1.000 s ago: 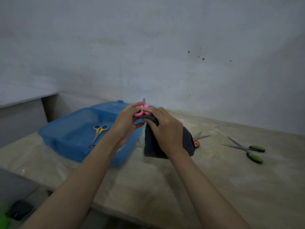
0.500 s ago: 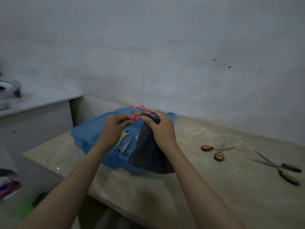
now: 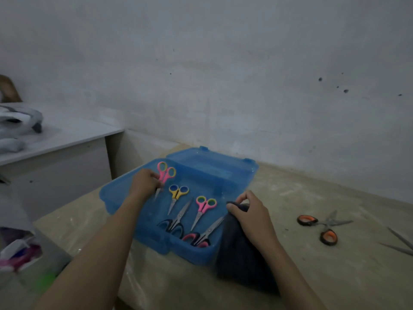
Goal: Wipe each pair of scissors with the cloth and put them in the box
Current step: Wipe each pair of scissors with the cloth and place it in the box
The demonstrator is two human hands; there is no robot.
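My left hand (image 3: 144,183) is inside the open blue box (image 3: 237,189) and grips the pink scissors (image 3: 165,173) by the blades, handles pointing away at the box's far left. Several other scissors lie in the box: a yellow-handled pair (image 3: 177,193), a second pink pair (image 3: 204,206) and two dark-handled pairs (image 3: 176,222) (image 3: 202,236). At the box's right edge, my right hand (image 3: 250,212) holds the dark cloth (image 3: 241,258), which hangs down onto the table. Orange-handled scissors (image 3: 321,227) lie open on the table to the right.
Blades of another pair of scissors (image 3: 400,242) reach in at the right edge. The beige table (image 3: 335,276) meets a grey wall behind. A white desk (image 3: 67,135) with grey items stands at the left, lower clutter beneath it.
My left hand has carried the pink scissors away from the cloth and down into the box. The right hand has lowered the cloth to the box's right edge. The view has swung left.
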